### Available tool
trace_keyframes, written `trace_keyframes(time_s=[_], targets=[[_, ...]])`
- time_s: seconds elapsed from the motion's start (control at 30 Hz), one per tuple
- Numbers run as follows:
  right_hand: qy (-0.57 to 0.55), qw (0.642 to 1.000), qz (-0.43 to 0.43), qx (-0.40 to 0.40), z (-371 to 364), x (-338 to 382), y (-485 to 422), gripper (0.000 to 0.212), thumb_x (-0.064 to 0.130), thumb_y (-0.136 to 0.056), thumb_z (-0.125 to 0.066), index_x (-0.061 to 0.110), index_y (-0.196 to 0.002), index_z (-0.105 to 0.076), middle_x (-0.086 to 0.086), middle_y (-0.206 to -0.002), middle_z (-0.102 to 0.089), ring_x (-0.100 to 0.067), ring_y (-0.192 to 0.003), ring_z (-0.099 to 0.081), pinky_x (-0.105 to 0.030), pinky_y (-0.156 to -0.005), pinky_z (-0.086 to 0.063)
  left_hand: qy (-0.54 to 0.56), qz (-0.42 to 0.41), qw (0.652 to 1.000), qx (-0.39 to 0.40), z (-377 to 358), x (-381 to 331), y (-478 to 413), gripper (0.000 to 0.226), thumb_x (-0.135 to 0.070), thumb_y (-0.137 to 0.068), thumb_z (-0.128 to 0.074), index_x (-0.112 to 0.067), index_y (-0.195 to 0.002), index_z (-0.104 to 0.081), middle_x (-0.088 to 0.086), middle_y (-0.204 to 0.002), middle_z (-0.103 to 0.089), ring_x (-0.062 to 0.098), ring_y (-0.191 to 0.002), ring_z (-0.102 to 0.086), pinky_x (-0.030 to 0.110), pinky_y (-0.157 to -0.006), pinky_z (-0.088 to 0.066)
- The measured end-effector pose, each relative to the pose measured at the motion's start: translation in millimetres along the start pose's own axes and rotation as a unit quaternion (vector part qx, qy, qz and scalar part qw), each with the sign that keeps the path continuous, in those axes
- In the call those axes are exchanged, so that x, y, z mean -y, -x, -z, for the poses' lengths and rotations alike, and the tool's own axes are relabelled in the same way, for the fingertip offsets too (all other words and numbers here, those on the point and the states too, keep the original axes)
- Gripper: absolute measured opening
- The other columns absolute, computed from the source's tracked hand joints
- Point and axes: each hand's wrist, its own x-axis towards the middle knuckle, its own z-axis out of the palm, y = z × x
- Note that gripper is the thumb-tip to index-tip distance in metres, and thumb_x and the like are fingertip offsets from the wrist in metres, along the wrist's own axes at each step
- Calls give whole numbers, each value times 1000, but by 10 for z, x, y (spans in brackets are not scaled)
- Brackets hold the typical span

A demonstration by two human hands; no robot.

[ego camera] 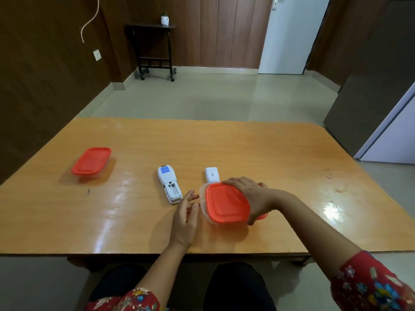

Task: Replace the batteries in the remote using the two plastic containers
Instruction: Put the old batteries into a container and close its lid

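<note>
Floral sleeve (370, 286) nearest. Right hand (251, 196) clasps orange-lidded container (224, 205); left hand (186, 212) relaxed, empty. Glossy wooden table (247, 149), glare patches; pale floor (202, 97), white door (289, 34) beyond.

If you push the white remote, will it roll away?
Probably not. The remote lies flat on its face, so it would likely slide rather than roll. The table looks glossy, so it may slide easily. Its battery bay looks open and empty, so it is probably light.
</note>
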Motion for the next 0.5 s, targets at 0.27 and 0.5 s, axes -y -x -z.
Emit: trace_keyframes(time_s=[0.27,0.5], targets=[[36,999,-5,34,96,169,-142,124,31,-61,-81,42,-147,7,10,-159,3,-21,-147,5,-61,-113,-7,-76,-27,997,-7,-14,-6,12,47,-40,-88,-44,-19,-129,-54,-9,-121,-57,-13,-105,-51,-2,-83,-36],[14,1000,-24,13,-21,77,-65,122,35,-63,-81,41,-148,6,11,-160,8,-22,-147,11,-61,-114,-2,-96,-38,995,0,-35,45,-11,31,-27,-95,-52,-25,-126,-56,-11,-117,-61,0,-107,-57,9,-85,-42]])
